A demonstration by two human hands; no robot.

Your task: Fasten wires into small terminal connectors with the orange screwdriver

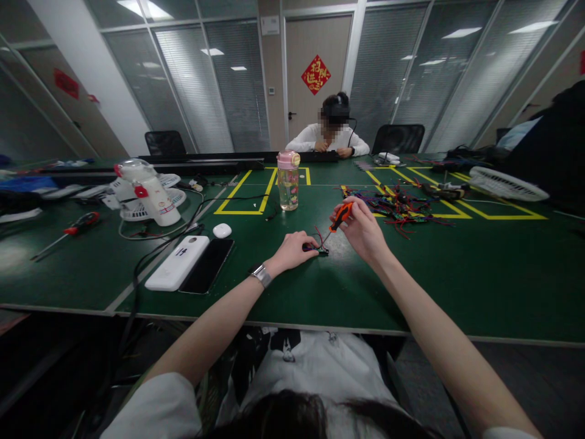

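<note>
While a red-handled screwdriver [68, 231] lies untouched at the far left of the green table [457, 286], a white fan [148, 192] with red marks lies on its side just to its right, with cables trailing from under it. Nearer the person, a white power bank [177, 262] rests beside a dark phone [208, 266], the two touching along their long edges, and a small white earbud case [222, 230] sits just behind them. A clear water bottle [288, 181] with a pink lid stands upright by the yellow floor-tape lines.

Further right, the left hand [292, 251], a watch on its wrist, is pressed down on a small circuit board [320, 249] with thin wires, fingers pinching it against the table. Just beside it, the right hand [362, 228] is closed around an orange-handled screwdriver [339, 218], held tilted with its tip touching the board.

Behind the right hand lies a tangle of coloured wires [397, 207]. At the far right edge sits another white fan grille [507, 183]. Across the table a person in a white top [329, 139] sits, hands together.
</note>
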